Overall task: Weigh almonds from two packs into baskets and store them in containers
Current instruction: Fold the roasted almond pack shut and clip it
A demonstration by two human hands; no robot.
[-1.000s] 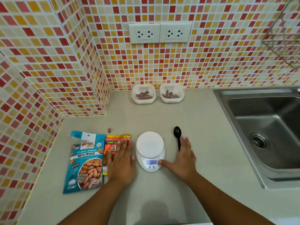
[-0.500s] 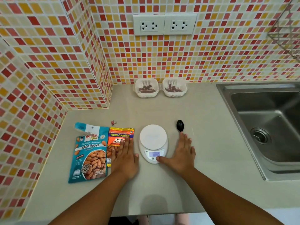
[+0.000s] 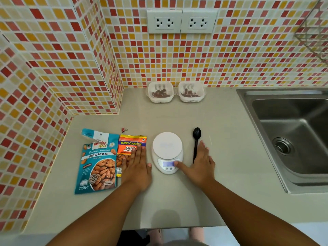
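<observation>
Mosaic tiles in red, orange and cream back a pale desk, with a steel sink set in at your right and two wall sockets above. At the centre stands a white kitchen scale, its round platform bare and its display lit. Your right hand lies flat and open on the desk beside it, gripping nothing, the thumb tip touching the scale's front panel at the display; a black spoon lies just beside the fingers. Your left hand rests palm down, likewise open and holding nothing, partly covering the orange salted-almond pack; the larger blue roasted-almond pack, its top torn open, lies touching that pack's left side, and a small binder clip sits just behind. Against the rear wall stand two white slotted baskets in clear containers, each already holding a few dark nuts. By this layout you appear to be at the scale, switching it on or zeroing it, or closing out a weighing; which one cannot be told. If a weighing is next, it calls for fetching a basket from the wall, well apart from both hands, and setting it squarely on the platform.
</observation>
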